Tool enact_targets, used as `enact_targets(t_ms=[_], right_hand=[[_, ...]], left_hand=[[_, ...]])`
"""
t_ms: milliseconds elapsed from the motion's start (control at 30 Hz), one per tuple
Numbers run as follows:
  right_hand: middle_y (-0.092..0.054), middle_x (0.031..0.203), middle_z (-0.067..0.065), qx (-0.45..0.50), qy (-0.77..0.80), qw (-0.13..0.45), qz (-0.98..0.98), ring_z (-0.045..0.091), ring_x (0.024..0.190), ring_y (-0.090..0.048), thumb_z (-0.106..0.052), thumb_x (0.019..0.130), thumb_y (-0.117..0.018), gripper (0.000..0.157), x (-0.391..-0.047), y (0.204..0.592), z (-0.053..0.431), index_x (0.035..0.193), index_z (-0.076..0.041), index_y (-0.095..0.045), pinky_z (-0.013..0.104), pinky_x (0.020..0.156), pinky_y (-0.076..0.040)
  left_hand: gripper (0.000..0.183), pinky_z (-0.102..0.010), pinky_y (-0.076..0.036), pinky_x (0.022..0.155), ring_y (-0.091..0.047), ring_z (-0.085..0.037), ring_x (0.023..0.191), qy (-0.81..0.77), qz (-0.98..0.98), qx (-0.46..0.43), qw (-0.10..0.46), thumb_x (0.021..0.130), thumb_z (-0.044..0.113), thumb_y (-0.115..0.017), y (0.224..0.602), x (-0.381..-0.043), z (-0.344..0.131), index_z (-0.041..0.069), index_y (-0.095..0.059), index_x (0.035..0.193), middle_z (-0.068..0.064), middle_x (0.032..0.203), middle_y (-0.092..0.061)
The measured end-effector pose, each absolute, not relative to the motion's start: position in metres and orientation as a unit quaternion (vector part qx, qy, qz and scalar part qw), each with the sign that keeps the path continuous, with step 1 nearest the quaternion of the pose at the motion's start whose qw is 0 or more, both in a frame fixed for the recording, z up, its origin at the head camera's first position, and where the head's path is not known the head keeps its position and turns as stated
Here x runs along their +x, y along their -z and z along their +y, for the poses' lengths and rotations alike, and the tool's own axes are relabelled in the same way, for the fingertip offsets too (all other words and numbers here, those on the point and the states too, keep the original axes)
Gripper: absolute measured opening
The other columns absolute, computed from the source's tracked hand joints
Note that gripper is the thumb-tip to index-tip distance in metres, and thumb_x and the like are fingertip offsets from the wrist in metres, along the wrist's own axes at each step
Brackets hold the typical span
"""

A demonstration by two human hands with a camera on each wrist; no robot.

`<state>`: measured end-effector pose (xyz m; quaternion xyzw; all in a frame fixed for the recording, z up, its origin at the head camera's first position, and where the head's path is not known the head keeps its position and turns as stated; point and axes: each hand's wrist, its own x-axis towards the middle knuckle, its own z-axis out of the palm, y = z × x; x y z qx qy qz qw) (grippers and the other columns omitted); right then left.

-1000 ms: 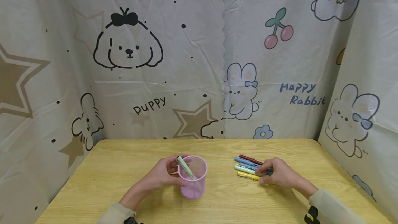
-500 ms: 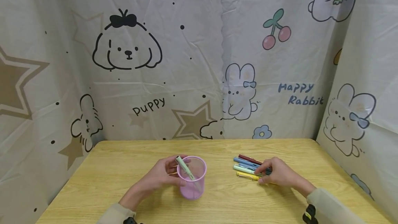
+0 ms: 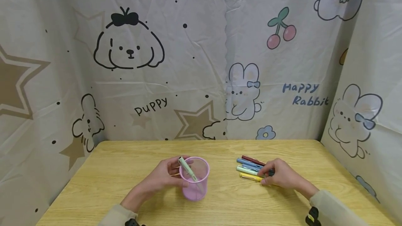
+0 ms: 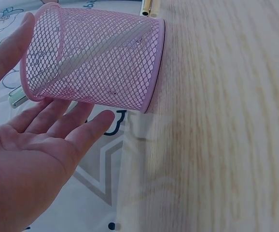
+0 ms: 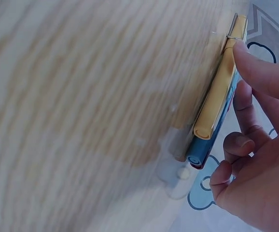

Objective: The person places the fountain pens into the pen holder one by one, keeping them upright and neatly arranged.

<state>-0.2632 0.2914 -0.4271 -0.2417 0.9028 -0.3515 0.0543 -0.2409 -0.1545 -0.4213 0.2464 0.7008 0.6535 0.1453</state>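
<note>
In the head view my left hand [image 3: 161, 175] holds a pink mesh pen holder [image 3: 195, 193] upright on the table, thumb in front and fingers behind. A light green pen [image 3: 187, 168] leans inside it, its end above the rim. The left wrist view shows the thumb by the rim and the fingers spread along the mesh wall [image 4: 105, 92]. Over at the right, my right hand [image 3: 284, 174] pinches a yellow pen [image 3: 250, 176], thumb near its clip [image 5: 233, 37]. Beside it lie a light green pen [image 3: 245, 170], blue pens [image 3: 246, 162] and a dark red pen [image 3: 251, 159], partly hidden by the fingers.
Both hands work over a light wood table [image 3: 220, 212]. Behind it hangs a printed cloth [image 3: 194, 79] with cartoon animals, and more cloth covers both sides. Bare wood separates the pen holder from the pens.
Both hands keep nearly the same places, and the pen holder and pens stay put. Only a slight shift of the head camera shows.
</note>
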Motion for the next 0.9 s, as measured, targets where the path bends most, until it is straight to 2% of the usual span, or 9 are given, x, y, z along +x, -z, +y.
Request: enact_targets(t_ms=[300, 533, 700, 900], right_hand=[[-0.065, 0.083, -0.002, -0.241, 0.366, 0.062, 0.897, 0.013, 0.074, -0.054, -0.005, 0.084, -0.088, 0.014, -0.262, 0.428, 0.289, 0.097, -0.008, -0.084, 0.026, 0.064, -0.044], [-0.066, 0.085, -0.002, -0.239, 0.363, 0.071, 0.898, 0.011, 0.077, -0.055, -0.005, 0.084, -0.088, 0.012, -0.26, 0.43, 0.287, 0.093, -0.012, -0.083, 0.025, 0.067, -0.045], [-0.068, 0.086, -0.005, -0.253, 0.364, 0.069, 0.894, 0.01, 0.08, -0.057, -0.007, 0.083, -0.088, 0.011, -0.255, 0.43, 0.286, 0.091, -0.013, -0.083, 0.026, 0.071, -0.048], [-0.073, 0.093, -0.008, -0.241, 0.349, 0.068, 0.903, 0.015, 0.093, -0.065, -0.012, 0.08, -0.093, 0.016, -0.25, 0.43, 0.282, 0.091, -0.017, -0.083, 0.034, 0.085, -0.055]], left_hand=[[0.079, -0.038, -0.054, 0.104, -0.061, -0.034, 0.127, -0.653, 0.702, 0.243, 0.145, 0.084, 0.002, -0.087, 0.421, -0.241, -0.155, -0.006, -0.048, 0.152, -0.03, 0.145, -0.056], [0.08, -0.047, -0.048, 0.111, -0.059, -0.036, 0.131, -0.653, 0.7, 0.249, 0.147, 0.084, 0.002, -0.087, 0.423, -0.243, -0.155, -0.007, -0.046, 0.152, -0.029, 0.149, -0.054], [0.082, -0.047, -0.047, 0.112, -0.056, -0.039, 0.134, -0.651, 0.702, 0.252, 0.142, 0.084, 0.001, -0.087, 0.423, -0.243, -0.155, -0.009, -0.044, 0.153, -0.028, 0.151, -0.052], [0.082, -0.047, -0.046, 0.113, -0.057, -0.04, 0.133, -0.649, 0.704, 0.252, 0.143, 0.084, 0.002, -0.087, 0.423, -0.243, -0.154, -0.008, -0.044, 0.154, -0.024, 0.15, -0.055]])
